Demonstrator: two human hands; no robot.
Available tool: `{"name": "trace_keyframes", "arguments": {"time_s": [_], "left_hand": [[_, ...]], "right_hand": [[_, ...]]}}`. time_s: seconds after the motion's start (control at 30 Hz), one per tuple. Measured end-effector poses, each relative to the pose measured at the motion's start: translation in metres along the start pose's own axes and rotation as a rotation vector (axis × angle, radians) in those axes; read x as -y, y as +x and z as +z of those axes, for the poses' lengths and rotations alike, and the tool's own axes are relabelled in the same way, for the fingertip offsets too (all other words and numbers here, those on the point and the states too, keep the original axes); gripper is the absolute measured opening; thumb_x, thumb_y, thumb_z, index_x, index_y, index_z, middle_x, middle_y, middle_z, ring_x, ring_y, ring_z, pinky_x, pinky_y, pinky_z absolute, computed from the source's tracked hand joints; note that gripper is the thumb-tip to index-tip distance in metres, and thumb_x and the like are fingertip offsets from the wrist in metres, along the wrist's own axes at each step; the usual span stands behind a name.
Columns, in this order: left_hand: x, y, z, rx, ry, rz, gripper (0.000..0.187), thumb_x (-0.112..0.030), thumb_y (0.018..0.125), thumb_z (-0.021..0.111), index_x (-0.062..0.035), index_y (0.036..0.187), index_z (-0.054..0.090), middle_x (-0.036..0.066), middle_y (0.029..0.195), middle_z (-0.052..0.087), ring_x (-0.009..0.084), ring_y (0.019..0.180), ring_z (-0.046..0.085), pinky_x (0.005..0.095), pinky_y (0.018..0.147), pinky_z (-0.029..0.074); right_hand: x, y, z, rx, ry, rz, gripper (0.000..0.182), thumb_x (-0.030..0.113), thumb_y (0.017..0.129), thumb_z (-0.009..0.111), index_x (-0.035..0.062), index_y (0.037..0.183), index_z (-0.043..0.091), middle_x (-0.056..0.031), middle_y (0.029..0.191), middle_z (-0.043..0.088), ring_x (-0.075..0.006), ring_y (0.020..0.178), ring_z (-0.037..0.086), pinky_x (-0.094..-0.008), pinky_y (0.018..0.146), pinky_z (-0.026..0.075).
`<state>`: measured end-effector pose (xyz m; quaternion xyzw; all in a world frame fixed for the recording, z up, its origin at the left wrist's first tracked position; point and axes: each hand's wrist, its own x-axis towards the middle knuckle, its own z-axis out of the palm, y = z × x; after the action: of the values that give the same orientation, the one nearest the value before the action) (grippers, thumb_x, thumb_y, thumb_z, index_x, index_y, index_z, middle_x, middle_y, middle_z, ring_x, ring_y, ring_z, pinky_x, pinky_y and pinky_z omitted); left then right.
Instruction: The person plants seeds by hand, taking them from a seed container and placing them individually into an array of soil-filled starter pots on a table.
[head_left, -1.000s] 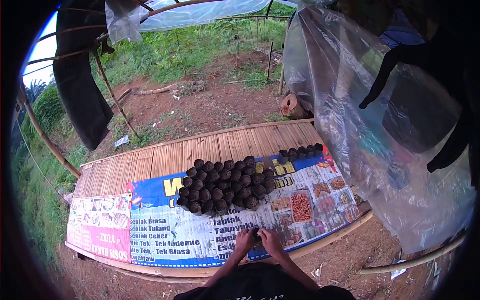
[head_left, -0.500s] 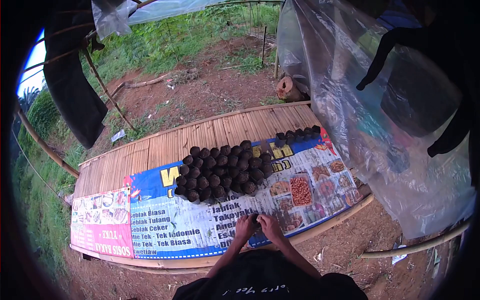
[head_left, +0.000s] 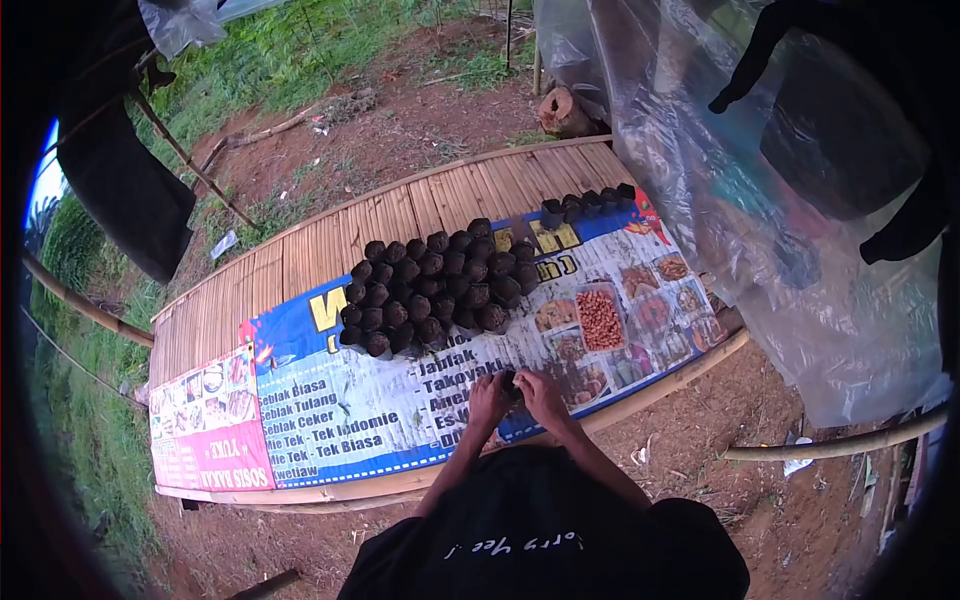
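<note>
Near the front edge of the table, a small black seedling bag sits between my two hands. My left hand is closed around its left side. From the right, my right hand has its fingers pinched together at the top of the bag; whatever they hold is too small to make out. Beyond them stands a large cluster of soil-filled black seedling bags, packed side by side. A clear tub of reddish-brown peanuts or beans lies to the right of the cluster.
A printed food banner covers much of the bamboo-slat table. Several more black bags stand in a row at the back right. Clear plastic sheeting hangs on the right, and a dark cloth on the left.
The camera view has tilted down, so the table appears higher. My hands stay together at the small bag, with the right fingers still at its top.
</note>
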<state>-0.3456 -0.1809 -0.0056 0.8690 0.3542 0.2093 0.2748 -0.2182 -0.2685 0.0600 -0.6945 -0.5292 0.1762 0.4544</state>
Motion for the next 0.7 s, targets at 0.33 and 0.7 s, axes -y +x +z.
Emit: {"name": "trace_keyframes", "arguments": {"time_s": [0.33,0.7], "left_hand": [[-0.006,0.001,-0.006,-0.004,0.000,-0.006,0.045,-0.017,0.071,0.072,-0.0072,0.113,0.057,0.014,0.095,0.061,0.0330,0.094,0.059,0.0433,0.084,0.044],[-0.007,-0.009,-0.022,0.040,-0.099,0.015,0.060,-0.012,0.067,0.076,-0.0118,0.123,0.056,0.015,0.096,0.060,0.0343,0.095,0.058,0.0441,0.086,0.045]], "right_hand": [[-0.004,-0.004,0.000,-0.083,-0.057,0.022,0.011,0.008,0.092,0.056,0.0014,0.099,0.062,-0.0160,0.091,0.064,-0.0343,0.087,0.063,-0.0401,0.076,0.050],[-0.013,-0.009,-0.020,-0.420,0.444,0.342,0.021,0.021,0.097,0.055,0.0011,0.095,0.062,-0.0027,0.072,0.049,-0.0106,0.065,0.046,-0.0284,0.058,0.039]]}}
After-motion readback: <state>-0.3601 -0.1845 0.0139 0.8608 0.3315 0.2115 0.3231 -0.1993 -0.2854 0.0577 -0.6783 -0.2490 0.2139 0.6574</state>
